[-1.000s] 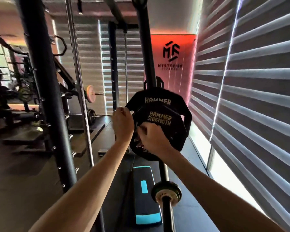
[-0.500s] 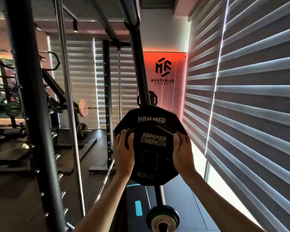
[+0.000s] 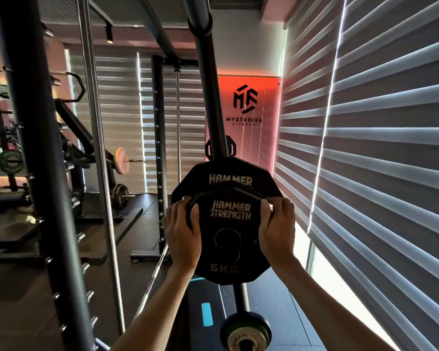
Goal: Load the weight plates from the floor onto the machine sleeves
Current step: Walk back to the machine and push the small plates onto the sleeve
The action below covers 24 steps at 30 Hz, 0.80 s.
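A black 5 kg Hammer Strength plate stands upright at chest height in front of me. My left hand grips its left edge and my right hand grips its right edge. Directly behind it sits a larger black Hammer plate, with only its top and rim showing. The black machine post rises behind both plates. The sleeve itself is hidden by the plates. Lower down, a small round plate sits on another sleeve end.
Black rack uprights and a chrome guide rod stand at my left. A black and blue step platform lies on the floor below. Window blinds close off the right side. Other loaded machines stand at far left.
My right hand moved from the plate's front face to its right edge. The 5 kg plate turned square to me, in front of the larger plate. My view tilted upward.
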Each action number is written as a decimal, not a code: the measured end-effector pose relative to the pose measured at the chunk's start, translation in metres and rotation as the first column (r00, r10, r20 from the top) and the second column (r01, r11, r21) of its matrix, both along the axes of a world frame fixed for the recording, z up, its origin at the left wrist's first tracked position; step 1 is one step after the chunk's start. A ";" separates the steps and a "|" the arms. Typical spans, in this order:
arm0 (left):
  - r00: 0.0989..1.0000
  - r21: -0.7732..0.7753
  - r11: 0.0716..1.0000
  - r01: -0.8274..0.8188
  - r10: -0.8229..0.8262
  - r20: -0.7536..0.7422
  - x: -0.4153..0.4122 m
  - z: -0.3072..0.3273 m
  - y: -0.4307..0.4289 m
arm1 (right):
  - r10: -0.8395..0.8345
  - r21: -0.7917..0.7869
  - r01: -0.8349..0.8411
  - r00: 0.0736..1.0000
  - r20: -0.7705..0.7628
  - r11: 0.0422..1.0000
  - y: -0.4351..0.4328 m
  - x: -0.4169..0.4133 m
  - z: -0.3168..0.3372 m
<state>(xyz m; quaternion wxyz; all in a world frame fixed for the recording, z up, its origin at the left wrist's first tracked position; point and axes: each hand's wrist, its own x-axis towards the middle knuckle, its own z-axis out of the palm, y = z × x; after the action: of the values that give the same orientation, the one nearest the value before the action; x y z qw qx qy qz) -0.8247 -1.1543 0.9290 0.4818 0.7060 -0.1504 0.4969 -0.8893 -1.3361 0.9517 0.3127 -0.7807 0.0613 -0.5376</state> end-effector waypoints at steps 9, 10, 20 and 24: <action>0.989 -0.053 0.989 -0.141 0.138 -0.058 0.033 -0.012 -0.015 | -0.085 -0.116 0.093 0.994 0.073 0.989 -0.008 0.026 0.007; 0.988 -0.048 0.988 -0.146 0.143 -0.054 0.036 -0.012 -0.016 | -0.086 -0.119 0.096 0.993 0.082 0.988 -0.009 0.029 0.006; 0.984 0.030 0.984 -0.178 0.178 0.019 0.067 -0.005 -0.022 | -0.059 -0.059 0.066 0.992 0.115 0.996 -0.020 0.064 0.001; 0.976 0.035 0.976 -0.217 0.216 0.027 0.074 -0.006 -0.025 | -0.049 -0.061 0.058 0.988 0.148 0.996 -0.023 0.072 -0.001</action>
<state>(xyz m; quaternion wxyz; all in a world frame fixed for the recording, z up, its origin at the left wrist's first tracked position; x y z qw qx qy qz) -0.7510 -1.1796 0.9229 0.4097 0.7214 -0.0875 0.5514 -0.8171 -1.3591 0.9511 0.2764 -0.7470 0.0417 -0.6031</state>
